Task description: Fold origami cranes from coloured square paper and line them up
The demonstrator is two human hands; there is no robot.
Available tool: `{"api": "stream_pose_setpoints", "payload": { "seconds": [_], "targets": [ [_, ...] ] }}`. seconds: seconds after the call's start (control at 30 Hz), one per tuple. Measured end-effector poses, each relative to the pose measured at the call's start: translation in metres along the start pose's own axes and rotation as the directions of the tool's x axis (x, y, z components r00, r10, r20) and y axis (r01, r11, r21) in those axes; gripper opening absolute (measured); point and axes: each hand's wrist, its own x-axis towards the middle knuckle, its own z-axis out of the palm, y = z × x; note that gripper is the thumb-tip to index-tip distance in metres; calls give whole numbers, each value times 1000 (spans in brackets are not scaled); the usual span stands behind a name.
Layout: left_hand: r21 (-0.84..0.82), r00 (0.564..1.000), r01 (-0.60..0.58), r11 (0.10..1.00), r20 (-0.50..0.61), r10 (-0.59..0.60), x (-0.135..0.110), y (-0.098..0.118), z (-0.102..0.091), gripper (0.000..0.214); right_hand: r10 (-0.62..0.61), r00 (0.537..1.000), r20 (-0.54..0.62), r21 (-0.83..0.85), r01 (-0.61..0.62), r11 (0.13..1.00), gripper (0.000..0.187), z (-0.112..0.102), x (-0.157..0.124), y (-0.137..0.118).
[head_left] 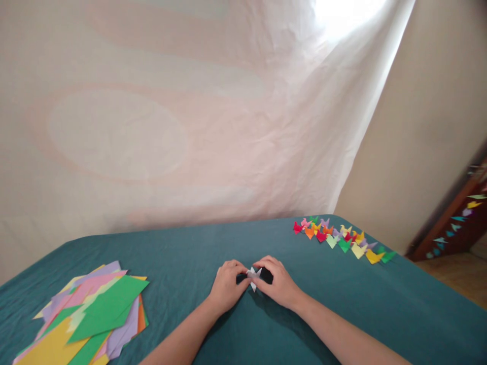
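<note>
Between my hands is a small folded piece of pale, whitish paper with pointed ends, held just above the green-blue tablecloth. My left hand pinches its left side between thumb and fingers. From the other side, my right hand grips the right part the same way. The fingertips cover much of the paper, so its exact folded shape is hard to make out.
Loose sheets of coloured paper lie in an overlapping pile at the left. Rows of small folded paper birds stand along the table's far right. A pale curtain hangs behind; more coloured paper shapes hang by the brown wood at right.
</note>
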Motion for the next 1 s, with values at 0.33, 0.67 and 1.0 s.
{"api": "stream_pose_setpoints", "payload": {
  "seconds": [0.33, 0.67, 1.0],
  "targets": [
    [-3, 1000, 2, 1000, 14, -2, 2, 1, -3, 15, -77, 997, -4, 70, 77, 995, 17, -13, 1, -3],
    [-50, 1000, 5, 999, -25, -6, -1, -1, -3, 22, -25, 999, 26, -24, 25, 999, 17, -19, 12, 9],
    [-66, 998, 54, 996, -15, -55, -2, -2, -3, 32, 206, 963, -175, -241, -244, 939, 22, -97, 98, 104]
  ]
}}
